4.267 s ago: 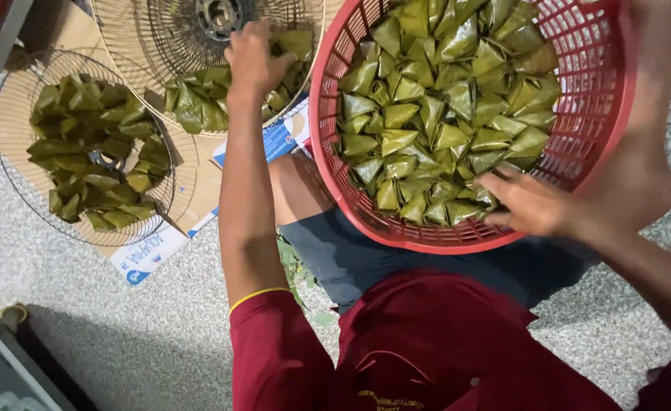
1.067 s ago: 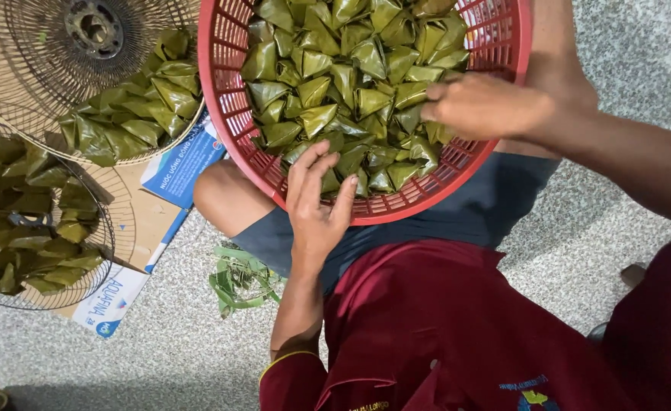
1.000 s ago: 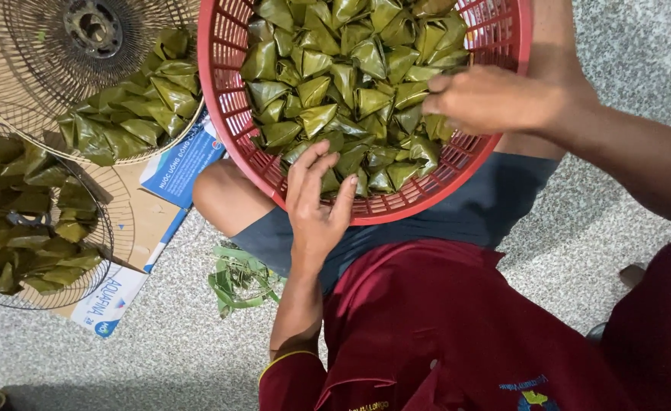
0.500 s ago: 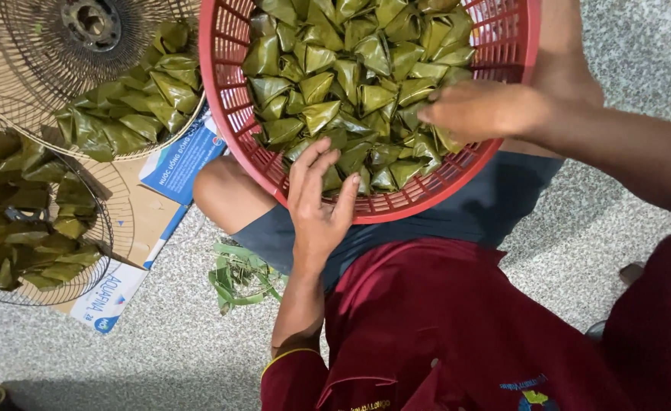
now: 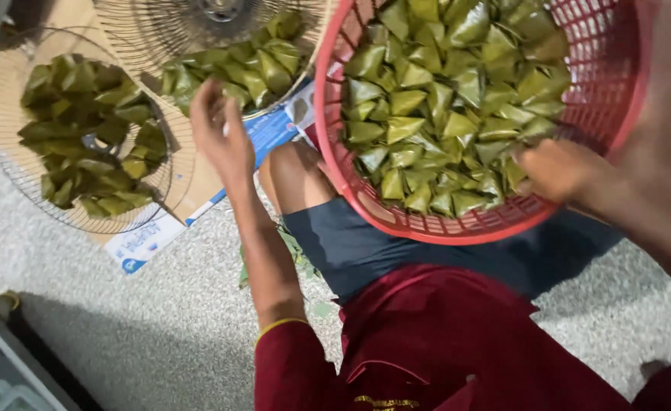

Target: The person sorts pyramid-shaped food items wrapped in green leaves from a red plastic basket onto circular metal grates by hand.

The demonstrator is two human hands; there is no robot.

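A red plastic basket (image 5: 427, 221) rests on my lap, filled with several green leaf-wrapped triangular parcels (image 5: 442, 99). My right hand (image 5: 556, 167) is inside the basket near its front rim, fingers curled around a parcel. My left hand (image 5: 217, 137) is raised left of the basket, over the edge of a round wire fan guard (image 5: 145, 30) that holds more parcels (image 5: 252, 68). Its fingers are loosely bent and seen from the back. Whether it holds a parcel is hidden.
A second wire fan guard (image 5: 0, 152) at the left holds a heap of darker parcels (image 5: 84, 144). A blue and white printed sheet (image 5: 153, 236) lies under both guards. Leaf scraps (image 5: 293, 251) lie on the speckled floor by my knee. A grey box (image 5: 0, 365) is at bottom left.
My left hand has left the basket's front rim and swung left and up to the fan guard with parcels. My right hand stays in the basket. The view has shifted left.
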